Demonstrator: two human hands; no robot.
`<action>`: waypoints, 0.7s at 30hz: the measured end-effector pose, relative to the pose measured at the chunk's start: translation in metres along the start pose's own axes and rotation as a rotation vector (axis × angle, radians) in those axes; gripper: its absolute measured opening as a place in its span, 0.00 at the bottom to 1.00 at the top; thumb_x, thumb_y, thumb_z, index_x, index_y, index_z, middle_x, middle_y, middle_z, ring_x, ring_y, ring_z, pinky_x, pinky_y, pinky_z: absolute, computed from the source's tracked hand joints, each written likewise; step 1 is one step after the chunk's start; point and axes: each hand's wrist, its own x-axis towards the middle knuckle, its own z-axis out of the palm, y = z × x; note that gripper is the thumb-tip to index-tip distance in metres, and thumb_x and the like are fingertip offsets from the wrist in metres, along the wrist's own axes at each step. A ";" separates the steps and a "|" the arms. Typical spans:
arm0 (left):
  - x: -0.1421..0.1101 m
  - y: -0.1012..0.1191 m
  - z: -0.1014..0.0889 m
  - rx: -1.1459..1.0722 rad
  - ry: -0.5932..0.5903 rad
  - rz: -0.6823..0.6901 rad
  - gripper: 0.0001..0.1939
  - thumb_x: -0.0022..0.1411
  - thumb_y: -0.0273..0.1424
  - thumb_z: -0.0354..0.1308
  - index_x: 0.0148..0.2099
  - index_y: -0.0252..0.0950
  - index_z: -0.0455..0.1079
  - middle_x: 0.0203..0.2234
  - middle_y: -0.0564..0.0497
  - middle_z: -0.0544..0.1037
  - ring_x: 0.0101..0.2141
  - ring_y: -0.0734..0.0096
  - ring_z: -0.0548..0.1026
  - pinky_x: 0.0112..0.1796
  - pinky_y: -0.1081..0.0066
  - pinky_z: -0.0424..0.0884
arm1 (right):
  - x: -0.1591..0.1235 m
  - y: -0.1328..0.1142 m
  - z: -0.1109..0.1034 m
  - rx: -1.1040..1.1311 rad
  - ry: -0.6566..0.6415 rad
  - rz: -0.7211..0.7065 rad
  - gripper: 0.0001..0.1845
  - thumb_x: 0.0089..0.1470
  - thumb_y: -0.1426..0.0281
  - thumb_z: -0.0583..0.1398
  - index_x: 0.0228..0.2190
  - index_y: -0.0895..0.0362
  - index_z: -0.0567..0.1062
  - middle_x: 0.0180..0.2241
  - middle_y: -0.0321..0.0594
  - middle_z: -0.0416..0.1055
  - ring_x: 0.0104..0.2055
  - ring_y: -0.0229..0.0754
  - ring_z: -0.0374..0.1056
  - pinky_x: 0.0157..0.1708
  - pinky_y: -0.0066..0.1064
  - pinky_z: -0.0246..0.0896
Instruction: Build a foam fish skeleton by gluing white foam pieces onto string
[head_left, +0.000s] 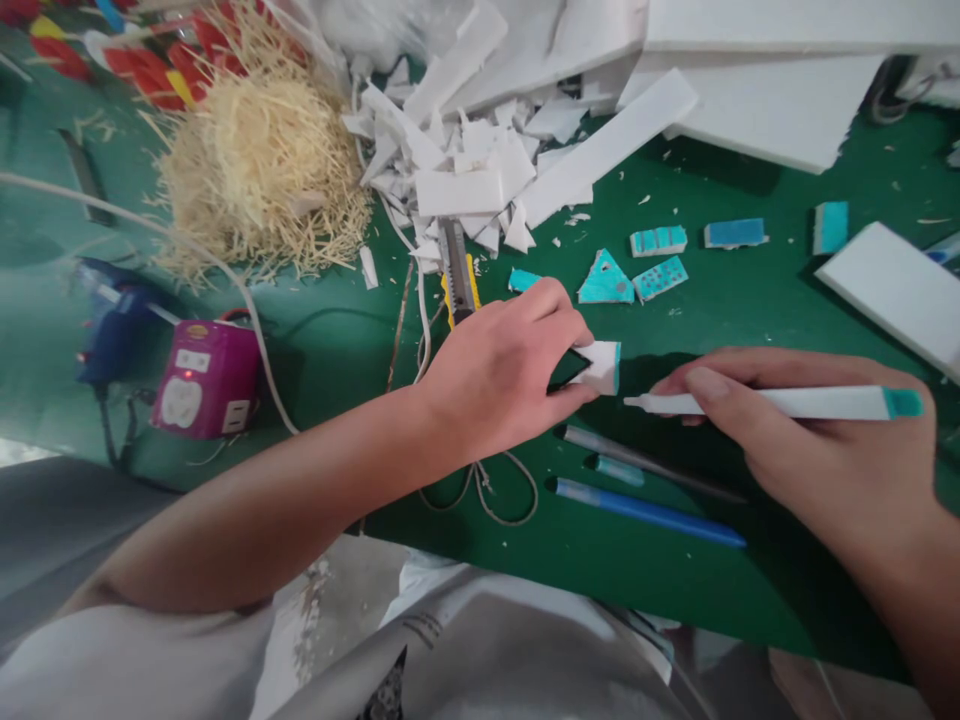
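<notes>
My left hand (514,365) pinches a small white foam piece (602,367) between thumb and fingers; its right edge is coloured teal. In my right hand (810,430) is a white marker pen (810,402) with a teal end, its tip pointing left, close to the foam piece. Below the hands lie a grey pen (637,455), a teal pen cap (620,471) and a blue marker (652,512). Beyond them sit coloured foam pieces: a teal triangle (606,280), a striped block (658,241), a dotted block (661,278) and a blue block (735,233).
A yellow-and-black cutter knife (459,270) lies behind my left hand. White foam scraps (465,190) and a heap of straw (262,150) fill the back. At left are a purple socket box (206,380), a blue glue gun (120,320) and a white cable (247,300).
</notes>
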 end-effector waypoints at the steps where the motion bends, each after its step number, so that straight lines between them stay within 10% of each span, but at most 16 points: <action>1: 0.000 0.000 0.000 0.000 0.000 0.000 0.14 0.66 0.33 0.69 0.51 0.32 0.77 0.45 0.45 0.78 0.42 0.62 0.80 0.42 0.64 0.78 | 0.000 -0.001 0.000 -0.002 0.006 0.022 0.10 0.57 0.65 0.68 0.25 0.47 0.86 0.22 0.31 0.79 0.22 0.35 0.71 0.21 0.25 0.62; 21: 0.000 0.000 0.001 0.016 -0.002 0.003 0.13 0.68 0.34 0.67 0.51 0.33 0.76 0.45 0.46 0.78 0.41 0.63 0.80 0.42 0.64 0.77 | 0.001 -0.006 0.001 -0.025 -0.007 0.099 0.08 0.61 0.63 0.67 0.30 0.46 0.86 0.24 0.32 0.78 0.24 0.38 0.71 0.23 0.30 0.65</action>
